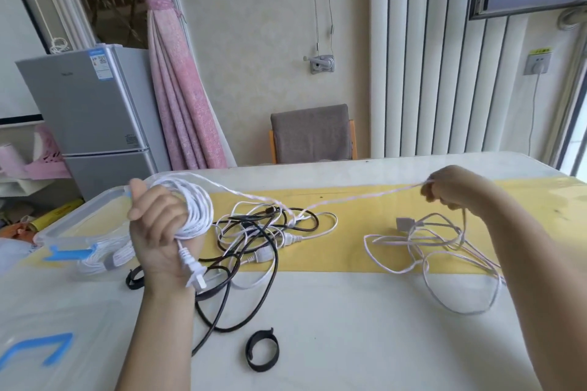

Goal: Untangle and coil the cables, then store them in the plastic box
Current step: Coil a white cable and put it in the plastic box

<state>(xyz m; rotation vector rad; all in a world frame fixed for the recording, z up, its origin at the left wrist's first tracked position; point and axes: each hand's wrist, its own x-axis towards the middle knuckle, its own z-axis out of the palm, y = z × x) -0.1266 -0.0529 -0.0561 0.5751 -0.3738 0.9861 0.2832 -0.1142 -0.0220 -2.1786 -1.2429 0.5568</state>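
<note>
Counter [349, 343]: white, wide, with a yellow runner [349, 251] laid across it from side to side. Fridge [92, 117]: grey, standing beyond the counter's far left corner, beside a pink curtain [181, 89]. Chair [313, 133]: brown-backed, behind the far edge. Plastic box [79, 219]: clear, with a blue clip, on the counter at the left, just behind the left hand; a bundled white cable lies inside it. Cable tangle [260, 232]: black and white leads knotted together at mid-counter, partly on the runner, one black loop trailing toward the near edge. Loose pale cable [438, 247]: open loops at the right, under the right forearm, with a small grey block [403, 224] among them. White cable coil [197, 209]: several turns wound round the left hand [158, 225], which is raised with fingers curled over the turns and thumb up; the white plug [193, 273] hangs at the wrist. Taut strand [349, 197]: runs from the coil across the tangle to the right hand [451, 187], whose fingers pinch it above the counter. Black strap loops: one [262, 349] near the front edge, one [135, 278] beside the left wrist.
</note>
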